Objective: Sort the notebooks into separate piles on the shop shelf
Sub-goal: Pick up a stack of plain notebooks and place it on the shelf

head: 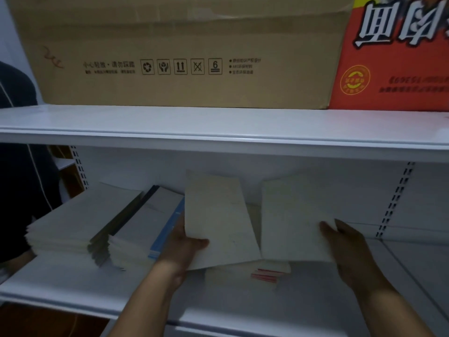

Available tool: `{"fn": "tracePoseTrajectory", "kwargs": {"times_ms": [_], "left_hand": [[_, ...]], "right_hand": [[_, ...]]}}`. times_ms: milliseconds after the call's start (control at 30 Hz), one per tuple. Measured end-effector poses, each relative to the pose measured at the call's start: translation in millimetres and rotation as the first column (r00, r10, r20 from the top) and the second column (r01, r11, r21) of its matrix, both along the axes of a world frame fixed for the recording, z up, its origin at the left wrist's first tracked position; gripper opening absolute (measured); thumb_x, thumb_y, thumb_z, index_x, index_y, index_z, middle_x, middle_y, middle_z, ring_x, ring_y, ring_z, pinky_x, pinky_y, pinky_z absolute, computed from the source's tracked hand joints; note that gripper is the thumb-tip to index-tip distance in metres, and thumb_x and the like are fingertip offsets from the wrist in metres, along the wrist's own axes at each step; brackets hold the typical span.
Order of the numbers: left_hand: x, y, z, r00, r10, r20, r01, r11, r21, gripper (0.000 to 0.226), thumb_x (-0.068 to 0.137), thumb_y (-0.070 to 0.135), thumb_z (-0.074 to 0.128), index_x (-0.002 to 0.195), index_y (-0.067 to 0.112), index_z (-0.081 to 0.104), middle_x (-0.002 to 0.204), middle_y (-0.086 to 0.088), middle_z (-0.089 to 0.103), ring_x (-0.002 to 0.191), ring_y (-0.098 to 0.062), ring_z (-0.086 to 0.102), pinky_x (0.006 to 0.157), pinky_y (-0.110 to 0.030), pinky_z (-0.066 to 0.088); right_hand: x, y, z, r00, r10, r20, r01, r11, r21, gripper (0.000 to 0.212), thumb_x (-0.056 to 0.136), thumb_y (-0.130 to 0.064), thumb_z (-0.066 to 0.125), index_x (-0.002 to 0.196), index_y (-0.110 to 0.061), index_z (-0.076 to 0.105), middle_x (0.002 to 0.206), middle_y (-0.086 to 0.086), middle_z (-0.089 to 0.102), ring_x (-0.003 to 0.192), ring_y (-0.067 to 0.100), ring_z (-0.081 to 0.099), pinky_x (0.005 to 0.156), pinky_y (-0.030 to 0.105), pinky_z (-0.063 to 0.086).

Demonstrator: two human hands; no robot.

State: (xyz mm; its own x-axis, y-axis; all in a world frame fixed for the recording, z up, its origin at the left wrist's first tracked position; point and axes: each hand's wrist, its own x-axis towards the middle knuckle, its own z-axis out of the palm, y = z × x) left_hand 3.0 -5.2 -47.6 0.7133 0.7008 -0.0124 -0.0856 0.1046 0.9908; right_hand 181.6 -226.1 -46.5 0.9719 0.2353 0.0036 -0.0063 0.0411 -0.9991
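Note:
My left hand grips a pale notebook by its lower left corner, thumb on the cover, and holds it tilted above the white shelf. Beside it, my right hand grips a second pale notebook at its lower right edge. Under both lies a low pile of notebooks with red-edged spines. On the left of the shelf stand two taller stacks: a pale one and one with dark and blue spines.
A large brown cardboard box and a red printed box sit on the upper shelf. A person in dark clothing stands at the left edge. The right part of the lower shelf shows bare white surface.

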Motion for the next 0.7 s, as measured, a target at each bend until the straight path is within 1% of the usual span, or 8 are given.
{"fn": "tracePoseTrajectory", "kwargs": {"times_ms": [67, 167, 267, 333, 400, 533, 600, 700], "left_hand": [[1, 1, -3, 1.0, -0.01, -0.016, 0.01, 1.0, -0.008, 0.072, 0.073, -0.014, 0.065, 0.126, 0.032, 0.049, 0.123, -0.009, 0.06, 0.111, -0.033, 0.055, 0.097, -0.056, 0.045], [1, 3, -4, 0.999, -0.026, -0.03, 0.025, 0.999, -0.023, 0.074, 0.077, -0.014, 0.062, 0.135, 0.027, 0.043, 0.125, -0.008, 0.058, 0.113, -0.033, 0.054, 0.097, -0.056, 0.045], [-2, 4, -3, 0.999, -0.009, -0.037, 0.007, 0.999, -0.036, 0.069, 0.078, -0.013, 0.061, 0.129, 0.031, 0.046, 0.123, -0.008, 0.06, 0.11, -0.032, 0.056, 0.095, -0.054, 0.046], [-4, 5, -3, 0.998, -0.023, -0.05, 0.022, 1.0, -0.019, 0.071, 0.078, -0.012, 0.061, 0.127, 0.036, 0.045, 0.122, -0.006, 0.06, 0.11, -0.031, 0.056, 0.096, -0.057, 0.045], [-5, 5, -5, 0.998, -0.042, -0.05, 0.041, 0.999, -0.017, 0.07, 0.079, -0.011, 0.061, 0.129, 0.036, 0.044, 0.118, -0.004, 0.061, 0.107, -0.029, 0.057, 0.092, -0.053, 0.048], [0, -5, -2, 0.998, -0.058, 0.026, 0.061, 0.994, -0.09, 0.042, 0.086, 0.011, 0.064, 0.121, 0.032, 0.051, 0.107, 0.002, 0.068, 0.093, -0.018, 0.066, 0.066, -0.031, 0.057], [3, -10, -3, 0.994, -0.095, 0.047, 0.101, 0.987, -0.124, 0.04, 0.083, 0.014, 0.067, 0.117, 0.031, 0.056, 0.107, -0.001, 0.071, 0.094, -0.02, 0.068, 0.069, -0.031, 0.059], [0, -10, -4, 0.988, -0.151, 0.03, 0.153, 0.983, -0.101, 0.055, 0.072, -0.004, 0.072, 0.113, 0.03, 0.058, 0.103, -0.003, 0.073, 0.095, -0.022, 0.068, 0.072, -0.032, 0.059]], "right_hand": [[-2, -2, 8, 0.996, 0.072, -0.059, -0.066, 0.993, 0.099, 0.019, 0.093, -0.009, 0.053, 0.11, -0.007, 0.062, 0.099, 0.01, 0.066, 0.083, 0.023, 0.061, 0.076, 0.031, 0.047], [-8, 8, 15, 0.98, 0.176, -0.087, -0.16, 0.973, 0.168, 0.014, 0.093, -0.009, 0.053, 0.101, -0.012, 0.063, 0.094, 0.004, 0.067, 0.083, 0.019, 0.063, 0.072, 0.032, 0.049], [-9, 17, 21, 0.972, 0.22, -0.085, -0.198, 0.957, 0.211, 0.014, 0.092, -0.01, 0.053, 0.092, -0.016, 0.066, 0.089, 0.002, 0.071, 0.081, 0.019, 0.065, 0.071, 0.033, 0.05], [-7, 17, 28, 0.97, 0.235, -0.061, -0.215, 0.949, 0.232, 0.013, 0.091, -0.012, 0.054, 0.091, -0.016, 0.066, 0.081, 0.0, 0.074, 0.074, 0.017, 0.069, 0.065, 0.031, 0.053], [-9, 19, 31, 0.964, 0.265, -0.033, -0.25, 0.94, 0.233, 0.012, 0.091, -0.012, 0.055, 0.091, -0.015, 0.067, 0.08, -0.001, 0.075, 0.07, 0.015, 0.07, 0.061, 0.027, 0.056], [-32, 50, 15, 0.96, 0.276, 0.054, -0.279, 0.957, 0.079, 0.012, 0.089, -0.009, 0.059, 0.09, -0.01, 0.072, 0.083, 0.003, 0.074, 0.075, 0.02, 0.068, 0.073, 0.035, 0.053], [-44, 67, 3, 0.956, 0.245, 0.159, -0.237, 0.969, -0.073, 0.011, 0.088, -0.012, 0.062, 0.086, -0.009, 0.073, 0.078, -0.001, 0.073, 0.074, 0.018, 0.066, 0.074, 0.034, 0.052], [-54, 77, -8, 0.922, 0.228, 0.312, -0.131, 0.944, -0.303, 0.012, 0.088, -0.022, 0.063, 0.083, -0.017, 0.072, 0.074, -0.007, 0.069, 0.074, 0.011, 0.064, 0.067, 0.025, 0.048]]}}
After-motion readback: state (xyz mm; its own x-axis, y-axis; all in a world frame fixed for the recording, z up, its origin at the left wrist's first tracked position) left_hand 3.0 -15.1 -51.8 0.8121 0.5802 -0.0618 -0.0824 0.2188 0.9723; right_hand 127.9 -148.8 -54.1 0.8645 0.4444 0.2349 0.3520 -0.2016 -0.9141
